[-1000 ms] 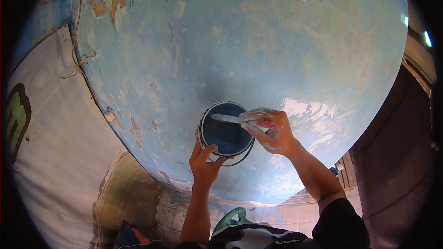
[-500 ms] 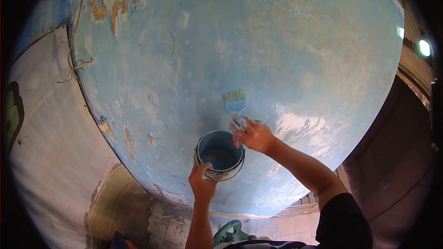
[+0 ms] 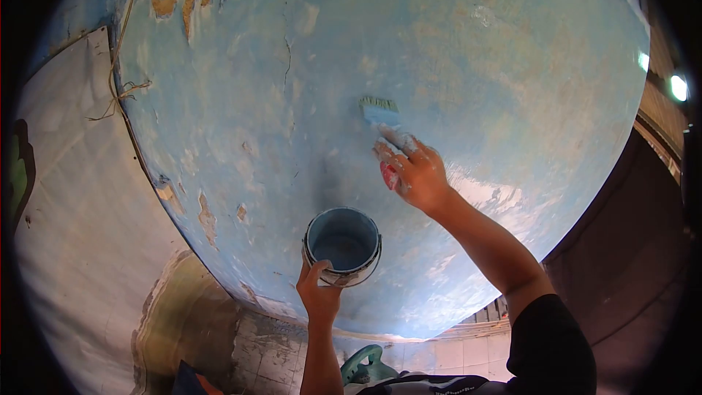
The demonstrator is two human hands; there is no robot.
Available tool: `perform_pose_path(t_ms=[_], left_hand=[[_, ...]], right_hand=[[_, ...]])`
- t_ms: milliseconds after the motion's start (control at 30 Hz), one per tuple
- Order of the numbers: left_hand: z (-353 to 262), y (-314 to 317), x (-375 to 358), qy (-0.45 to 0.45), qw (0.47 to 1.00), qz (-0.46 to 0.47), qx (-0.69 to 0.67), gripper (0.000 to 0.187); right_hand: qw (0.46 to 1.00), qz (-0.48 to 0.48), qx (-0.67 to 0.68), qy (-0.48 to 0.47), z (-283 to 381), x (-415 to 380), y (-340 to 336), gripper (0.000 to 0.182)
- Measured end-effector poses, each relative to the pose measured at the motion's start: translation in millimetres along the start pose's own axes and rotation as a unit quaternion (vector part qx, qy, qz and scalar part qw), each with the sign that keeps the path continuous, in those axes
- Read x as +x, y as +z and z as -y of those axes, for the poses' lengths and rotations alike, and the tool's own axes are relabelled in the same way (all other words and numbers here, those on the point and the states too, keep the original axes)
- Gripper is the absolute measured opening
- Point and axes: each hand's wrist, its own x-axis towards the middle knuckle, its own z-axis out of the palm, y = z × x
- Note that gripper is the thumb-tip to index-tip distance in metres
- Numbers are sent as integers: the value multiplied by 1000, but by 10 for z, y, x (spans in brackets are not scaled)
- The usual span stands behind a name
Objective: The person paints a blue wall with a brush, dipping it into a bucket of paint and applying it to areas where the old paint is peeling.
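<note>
My right hand [image 3: 414, 170] grips a paintbrush [image 3: 381, 112] by its red handle, and its fingers are smeared with pale paint. The bristles point up and overlap the blue-painted wall [image 3: 468, 80] above the hand. Lower down, my left hand [image 3: 319, 294] holds a paint bucket [image 3: 342, 278], with the thumb hooked over its rim and the fingers round its side. The bucket tilts toward me, showing its blue-coated inside and a thin wire handle. Streaky light-blue paint covers the wall around the brush.
Peeling orange-brown patches [image 3: 164, 5] and a crack [image 3: 287, 57] mark the wall's upper left. A string [image 3: 124, 91] runs along its left edge beside a pale sheet [image 3: 73, 146]. Below sit a green plastic chair [image 3: 365, 366] and floor tiles [image 3: 468, 357]. A lamp [image 3: 678, 88] shines at far right.
My right hand and the paintbrush have moved up the wall. My left hand still holds the bucket, which has shifted slightly left in view.
</note>
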Motion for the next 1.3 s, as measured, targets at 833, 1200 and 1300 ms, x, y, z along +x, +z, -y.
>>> perform_pose_path(t_ms=[833, 1200, 1300], left_hand=[[191, -52, -254, -37, 997, 59, 28, 48], [-575, 663, -342, 42, 986, 159, -28, 46], [-701, 924, -427, 74, 979, 180, -61, 47]], right_hand=[[960, 231, 153, -32, 612, -680, 374, 45], [851, 51, 419, 312, -114, -978, -1260, 15], [809, 36, 452, 374, -204, -1274, -1615, 13]])
